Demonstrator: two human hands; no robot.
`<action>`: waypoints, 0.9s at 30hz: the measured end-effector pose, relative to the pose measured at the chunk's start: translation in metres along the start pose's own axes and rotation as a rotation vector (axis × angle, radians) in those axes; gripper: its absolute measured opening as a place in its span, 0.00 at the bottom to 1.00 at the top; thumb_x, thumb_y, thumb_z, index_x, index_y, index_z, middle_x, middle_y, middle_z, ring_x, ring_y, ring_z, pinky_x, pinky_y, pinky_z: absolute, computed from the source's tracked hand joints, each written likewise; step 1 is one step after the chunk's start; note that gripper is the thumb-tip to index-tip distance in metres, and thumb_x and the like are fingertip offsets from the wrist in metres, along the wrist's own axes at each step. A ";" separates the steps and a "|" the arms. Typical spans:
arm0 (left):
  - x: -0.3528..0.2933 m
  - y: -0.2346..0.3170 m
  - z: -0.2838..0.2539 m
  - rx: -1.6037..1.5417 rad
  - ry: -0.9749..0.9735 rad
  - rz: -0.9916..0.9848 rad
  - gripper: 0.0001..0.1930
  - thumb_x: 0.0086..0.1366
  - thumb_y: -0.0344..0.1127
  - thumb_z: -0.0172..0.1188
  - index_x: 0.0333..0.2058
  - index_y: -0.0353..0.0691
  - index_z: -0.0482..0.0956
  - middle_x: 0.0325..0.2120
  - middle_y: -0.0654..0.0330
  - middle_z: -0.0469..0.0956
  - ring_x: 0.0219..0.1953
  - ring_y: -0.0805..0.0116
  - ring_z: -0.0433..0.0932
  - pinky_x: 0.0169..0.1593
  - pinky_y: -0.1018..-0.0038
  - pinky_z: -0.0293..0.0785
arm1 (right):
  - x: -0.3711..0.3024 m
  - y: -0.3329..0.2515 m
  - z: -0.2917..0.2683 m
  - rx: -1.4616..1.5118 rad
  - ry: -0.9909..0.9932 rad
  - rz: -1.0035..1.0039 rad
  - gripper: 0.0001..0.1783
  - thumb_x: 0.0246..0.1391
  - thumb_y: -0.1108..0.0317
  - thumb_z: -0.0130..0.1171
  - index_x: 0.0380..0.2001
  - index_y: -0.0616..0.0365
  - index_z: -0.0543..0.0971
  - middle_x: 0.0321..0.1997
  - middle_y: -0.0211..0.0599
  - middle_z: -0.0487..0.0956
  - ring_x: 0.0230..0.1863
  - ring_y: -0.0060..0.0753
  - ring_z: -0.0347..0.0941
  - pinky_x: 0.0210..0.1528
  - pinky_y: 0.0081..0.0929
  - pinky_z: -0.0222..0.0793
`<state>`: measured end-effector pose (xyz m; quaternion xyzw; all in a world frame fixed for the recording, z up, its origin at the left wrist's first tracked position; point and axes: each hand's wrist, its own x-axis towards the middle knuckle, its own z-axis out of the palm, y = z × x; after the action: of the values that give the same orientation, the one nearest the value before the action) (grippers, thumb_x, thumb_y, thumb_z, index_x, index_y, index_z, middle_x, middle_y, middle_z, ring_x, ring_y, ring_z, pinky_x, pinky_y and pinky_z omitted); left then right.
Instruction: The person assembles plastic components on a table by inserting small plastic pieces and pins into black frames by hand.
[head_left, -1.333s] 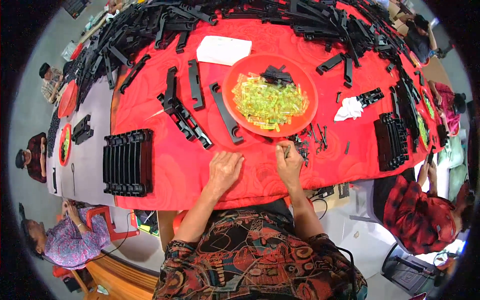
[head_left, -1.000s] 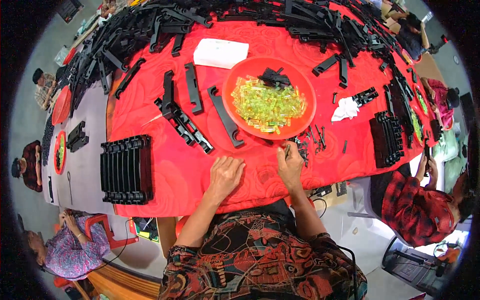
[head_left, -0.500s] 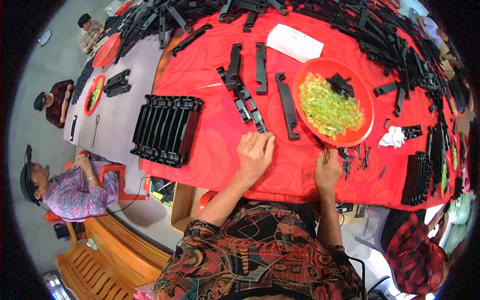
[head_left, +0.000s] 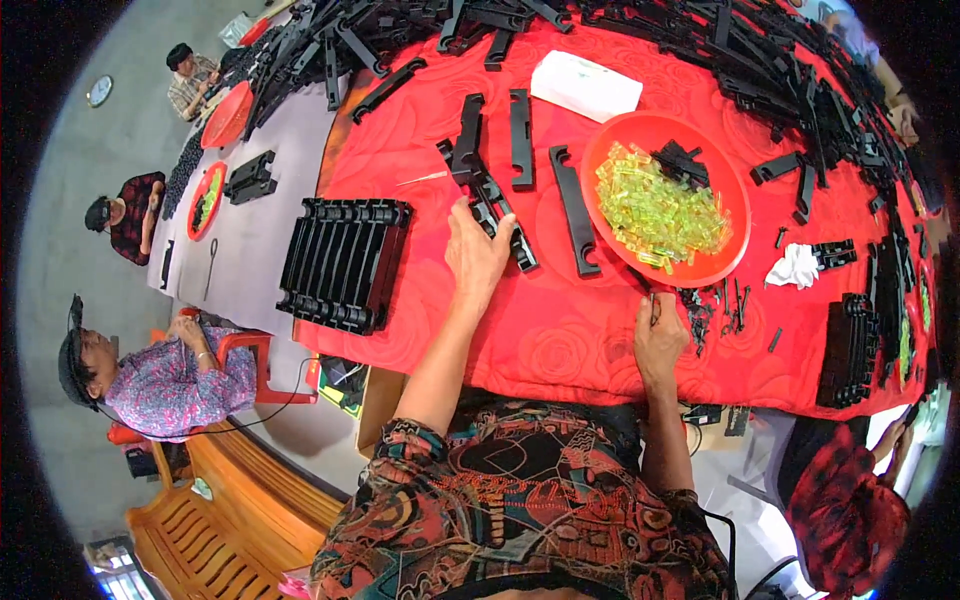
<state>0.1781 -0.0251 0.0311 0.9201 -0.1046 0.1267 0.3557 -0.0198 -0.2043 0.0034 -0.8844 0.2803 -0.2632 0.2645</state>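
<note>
My left hand (head_left: pixel 474 255) is over the red cloth, thumb and fingers apart on either side of a black slotted plastic bar (head_left: pixel 519 249). That bar lies slanted, its far end by another black plastic bar (head_left: pixel 467 135). Two more black bars, one upright in view (head_left: pixel 521 140) and one longer (head_left: pixel 574 215), lie to the right. Closed fingers form my right hand (head_left: pixel 660 340), just below the red bowl (head_left: pixel 740 225); a small dark, thin thing shows at its fingertips, too hidden to name. Yellow-green clear plastic pieces (head_left: pixel 660 215) and some black parts (head_left: pixel 682 163) fill the bowl.
A row of joined black bars (head_left: pixel 345 262) stands at the left. Near my right hand are small black parts (head_left: pixel 705 310), crumpled white tissue (head_left: pixel 793 266) and another black stack (head_left: pixel 846 350). A white packet (head_left: pixel 587 86) and heaped black bars (head_left: pixel 750 80) lie farther back. Other people sit around.
My left hand has moved forward and slightly left, from the near end of the slotted bar to around it, its fingers spreading. My right hand stays nearly in place. The view has shifted slightly.
</note>
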 end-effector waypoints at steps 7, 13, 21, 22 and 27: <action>0.004 -0.030 -0.005 -0.362 -0.042 -0.173 0.29 0.52 0.32 0.66 0.50 0.29 0.63 0.25 0.54 0.77 0.24 0.67 0.75 0.30 0.72 0.72 | 0.000 0.000 0.000 0.024 0.011 -0.009 0.10 0.53 0.66 0.55 0.37 0.59 0.73 0.22 0.47 0.75 0.24 0.52 0.74 0.24 0.42 0.67; -0.003 -0.028 -0.008 -0.562 0.004 -0.237 0.25 0.52 0.31 0.67 0.47 0.28 0.68 0.24 0.60 0.74 0.24 0.74 0.72 0.27 0.76 0.71 | 0.000 0.002 0.000 0.019 0.025 -0.023 0.10 0.53 0.66 0.56 0.37 0.57 0.73 0.23 0.47 0.76 0.25 0.52 0.75 0.24 0.43 0.68; -0.011 -0.030 -0.025 -0.658 0.051 -0.356 0.19 0.54 0.29 0.64 0.44 0.30 0.72 0.31 0.59 0.73 0.32 0.74 0.71 0.36 0.78 0.70 | -0.001 0.003 0.001 0.033 0.005 -0.011 0.08 0.53 0.66 0.56 0.35 0.56 0.72 0.23 0.46 0.77 0.26 0.51 0.75 0.25 0.43 0.68; -0.011 -0.035 -0.024 -0.752 0.064 -0.357 0.18 0.54 0.28 0.63 0.43 0.31 0.73 0.32 0.58 0.74 0.32 0.73 0.72 0.37 0.78 0.70 | -0.001 0.002 0.002 0.042 0.033 -0.048 0.08 0.53 0.66 0.56 0.35 0.56 0.72 0.24 0.45 0.77 0.26 0.51 0.75 0.25 0.43 0.68; -0.006 -0.049 -0.015 -0.544 0.003 -0.219 0.18 0.54 0.30 0.64 0.42 0.29 0.73 0.28 0.58 0.76 0.29 0.72 0.73 0.35 0.76 0.71 | -0.002 0.003 0.000 0.044 0.016 -0.041 0.09 0.53 0.65 0.56 0.35 0.56 0.72 0.25 0.46 0.77 0.26 0.51 0.75 0.25 0.43 0.68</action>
<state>0.1836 0.0212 0.0096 0.7965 -0.0342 0.0559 0.6011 -0.0223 -0.2050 0.0015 -0.8819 0.2584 -0.2815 0.2762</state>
